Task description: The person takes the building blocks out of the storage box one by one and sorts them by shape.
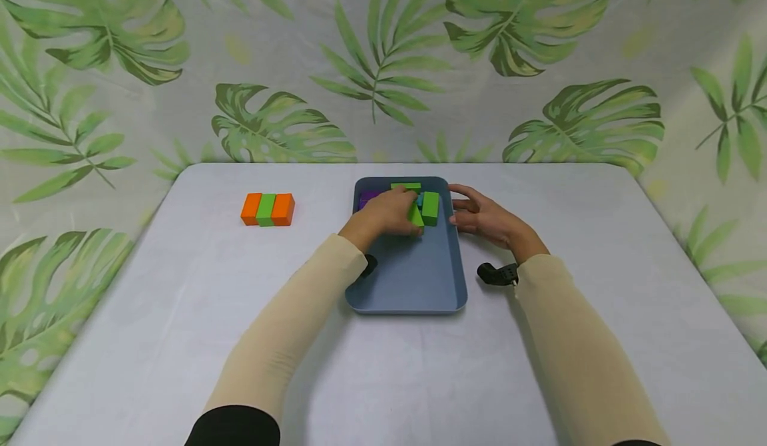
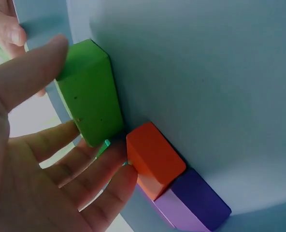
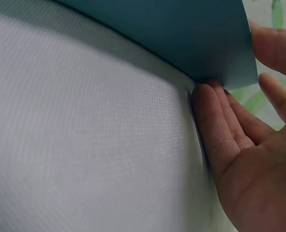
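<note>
My left hand (image 1: pixel 389 213) reaches over the far half of the blue-grey tray (image 1: pixel 413 279). Its thumb and index finger lie at opposite ends of a green block (image 2: pixel 90 92), pinching it. The other fingers spread behind it, the little finger close to an orange block (image 2: pixel 155 157). A purple block (image 2: pixel 196 203) lies against the orange one. Another green block (image 1: pixel 430 209) stands just right of that hand, and a further green one (image 1: pixel 407 186) is by the far wall. My right hand (image 1: pixel 488 220) touches the tray's right wall from outside, its fingers loosely extended.
To the left of the tray, two orange blocks (image 1: pixel 283 210) flank a green one (image 1: pixel 265 210) in a row on the white tablecloth (image 1: pixel 198 339). A leaf-print cloth (image 1: pixel 395 53) hangs behind the table. Black wrist cameras (image 1: pixel 497 274) stick out beneath both wrists.
</note>
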### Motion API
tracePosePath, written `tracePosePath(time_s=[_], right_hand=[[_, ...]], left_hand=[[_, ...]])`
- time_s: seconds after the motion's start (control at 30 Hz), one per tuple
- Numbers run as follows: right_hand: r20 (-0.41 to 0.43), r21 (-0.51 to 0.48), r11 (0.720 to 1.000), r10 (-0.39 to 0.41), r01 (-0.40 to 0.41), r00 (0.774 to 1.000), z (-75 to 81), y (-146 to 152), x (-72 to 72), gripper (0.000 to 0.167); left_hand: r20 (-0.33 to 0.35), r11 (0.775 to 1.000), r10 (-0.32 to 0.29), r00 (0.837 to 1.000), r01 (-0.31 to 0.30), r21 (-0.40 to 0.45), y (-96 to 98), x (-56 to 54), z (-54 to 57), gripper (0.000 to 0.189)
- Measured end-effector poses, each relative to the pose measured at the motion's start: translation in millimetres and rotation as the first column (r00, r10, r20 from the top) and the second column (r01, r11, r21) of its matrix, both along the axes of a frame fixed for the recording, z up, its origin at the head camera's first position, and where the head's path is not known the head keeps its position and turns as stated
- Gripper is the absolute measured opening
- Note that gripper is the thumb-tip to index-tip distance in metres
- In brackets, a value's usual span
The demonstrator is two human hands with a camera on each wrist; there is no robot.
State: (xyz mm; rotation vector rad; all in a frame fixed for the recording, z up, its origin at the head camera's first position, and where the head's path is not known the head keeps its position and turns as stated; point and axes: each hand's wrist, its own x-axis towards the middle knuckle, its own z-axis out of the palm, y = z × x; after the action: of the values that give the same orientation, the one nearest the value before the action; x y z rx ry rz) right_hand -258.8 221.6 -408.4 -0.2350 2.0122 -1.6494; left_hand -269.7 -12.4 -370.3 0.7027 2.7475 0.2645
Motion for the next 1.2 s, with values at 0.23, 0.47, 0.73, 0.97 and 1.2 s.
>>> tracePosePath(time_s=[0.23,0.47,0.73,0.97,1.2], right_hand=[[-0.002,-0.016,1.0,0.008,-0.008,1.0,0.1,-1.3,0.7,0.082],[0.006,-0.021,1.0,-0.002,0.002,1.0,0.6,-2.6,0.3,0.081],[0.014,0.001,1.0,-0.017,0.017,1.0,0.9,-2.3,-0.2,0.081],[0.01,0.015,1.0,-0.015,0.015,1.0,1.1,-2.6,-0.5,0.081],[0.015,0.022,1.0,-0.014,0.014,1.0,-1.0,-1.3,-0.6,0.082]], left_hand=[[-0.021,1.0,-0.018,1.0,0.018,-0.002,0.2,1.4,2.6,0.079],[-0.081,0.99,-0.049,0.996,0.059,0.125,-12.8,0.9,13.2,0.074],[-0.118,0.973,-0.105,0.987,0.126,0.192,-47.8,8.3,49.5,0.074],[-0.126,0.975,-0.06,0.99,0.085,0.207,-78.7,10.5,73.4,0.074],[-0.121,0.976,-0.035,0.992,0.06,0.208,-105.7,9.9,91.5,0.074]])
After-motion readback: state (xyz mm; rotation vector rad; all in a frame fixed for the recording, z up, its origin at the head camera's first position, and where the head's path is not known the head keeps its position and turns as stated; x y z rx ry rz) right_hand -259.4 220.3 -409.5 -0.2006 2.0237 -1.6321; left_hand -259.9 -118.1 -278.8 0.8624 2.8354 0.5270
